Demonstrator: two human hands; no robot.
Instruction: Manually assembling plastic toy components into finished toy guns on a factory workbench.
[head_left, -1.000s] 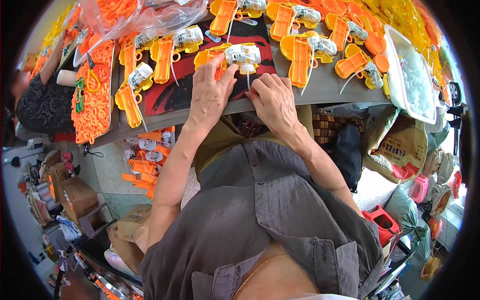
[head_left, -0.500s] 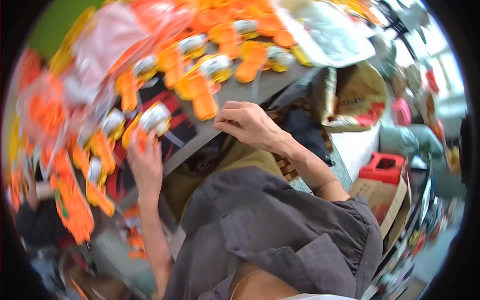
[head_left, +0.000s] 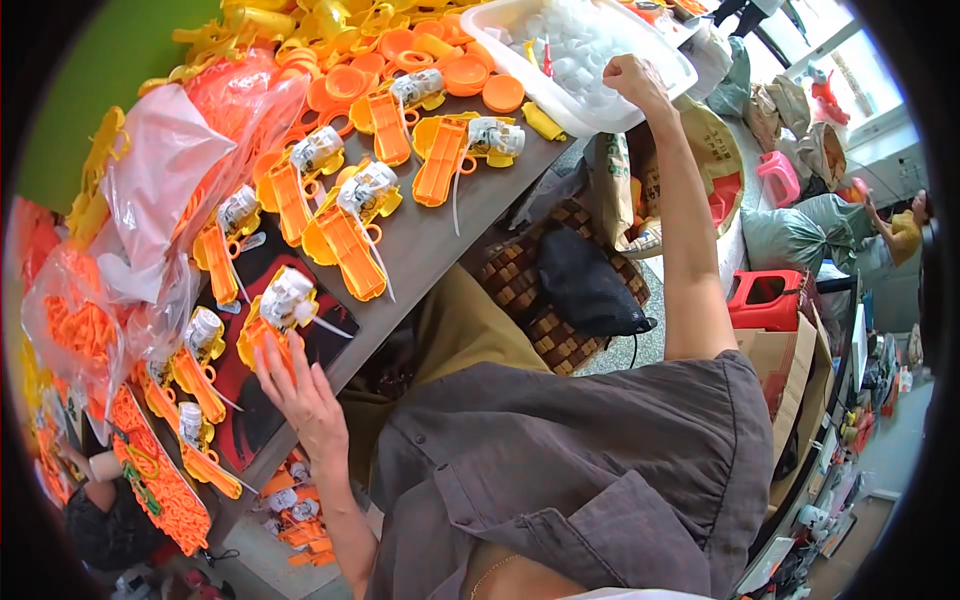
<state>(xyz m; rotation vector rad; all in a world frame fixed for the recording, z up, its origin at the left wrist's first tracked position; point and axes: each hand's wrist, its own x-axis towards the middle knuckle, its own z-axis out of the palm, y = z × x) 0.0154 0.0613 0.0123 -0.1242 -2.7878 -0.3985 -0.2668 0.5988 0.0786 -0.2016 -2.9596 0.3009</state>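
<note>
My left hand rests its outstretched, spread fingers on the orange end of a yellow-and-orange plastic assembly. A white printed cylinder sits in that assembly, with a pale strip sticking out to the right. Over the right edge of a white tub is my right hand, fingers curled closed; whatever they hold, if anything, is hidden. Translucent white plastic pieces fill the tub. Similar assemblies with white cylinders and trailing strips stand in rows on the grey table.
Orange round caps and yellow plastic parts pile at the back. Clear bags of orange parts line the left side, near another person's arm. A woven stool bears a black bag; an open sack stands beside it.
My right hand has moved from the table's front edge up and right to the white tub. My left hand has dropped slightly toward me, its fingers still at the same assembly.
</note>
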